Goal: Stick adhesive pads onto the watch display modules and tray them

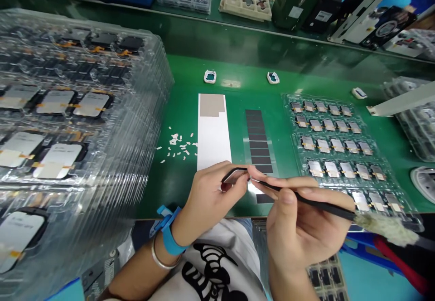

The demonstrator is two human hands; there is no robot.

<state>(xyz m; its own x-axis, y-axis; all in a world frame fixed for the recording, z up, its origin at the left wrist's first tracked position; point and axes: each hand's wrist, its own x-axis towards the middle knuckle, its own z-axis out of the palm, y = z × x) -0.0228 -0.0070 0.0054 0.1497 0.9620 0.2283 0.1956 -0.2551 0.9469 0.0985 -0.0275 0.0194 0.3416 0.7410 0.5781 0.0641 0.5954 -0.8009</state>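
My left hand [215,194] is closed around a small screen module [234,175] with a black rim and a pale back, tilted between thumb and fingers above the table's front edge. My right hand [306,224] grips black tweezers [324,206], whose thin tip reaches the module's right edge. A pale, frayed wad [387,227] covers the back end of the tweezers. Fingers of both hands meet at the module, so the exact contact at the tip is hidden. Just beyond the hands lie a white sheet [214,142] and a clear strip of black rectangular stickers [258,138].
Tall stacked clear trays [149,79] of larger screen modules rise at left. A clear tray [299,156] of small modules lies at right. Small white scraps [183,146] are scattered left of the sheet. Watch-like cases [210,77] sit farther back, beneath a shelf [238,22].
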